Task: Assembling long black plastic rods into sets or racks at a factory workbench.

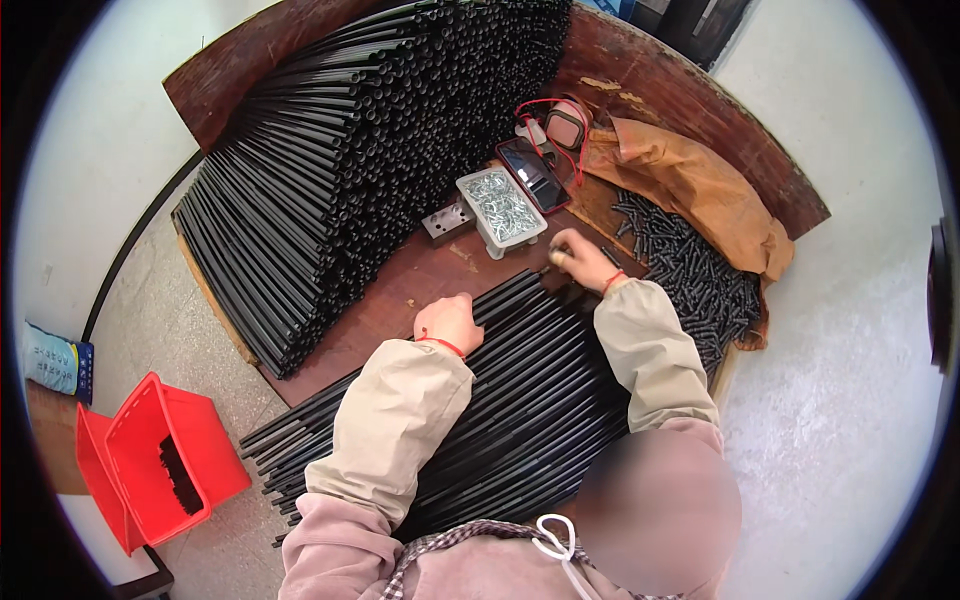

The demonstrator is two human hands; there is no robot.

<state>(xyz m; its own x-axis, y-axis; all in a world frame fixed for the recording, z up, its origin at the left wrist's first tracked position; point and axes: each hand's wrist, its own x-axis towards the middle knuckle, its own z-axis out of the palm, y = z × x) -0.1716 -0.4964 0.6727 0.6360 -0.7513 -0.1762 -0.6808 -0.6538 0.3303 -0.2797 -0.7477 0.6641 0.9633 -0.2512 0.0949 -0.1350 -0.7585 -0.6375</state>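
Note:
Long black tubes lie side by side in a broad slanting row in front of me. My left hand is closed at the far side of this row, apparently round a black tube, with its fingertips hidden. Close to the right ends of the tubes, my right hand is pinched shut. What sits between its fingers is too small and dark to make out. Just beyond it stands a pale plastic box of small silvery metal parts. Short black threaded-looking pieces are heaped to the right.
A big stack of black tubes fills the far left. Beside the box lie a metal block and a phone with a red cord. Brown cloth borders the heap. A red bin stands on the floor at left.

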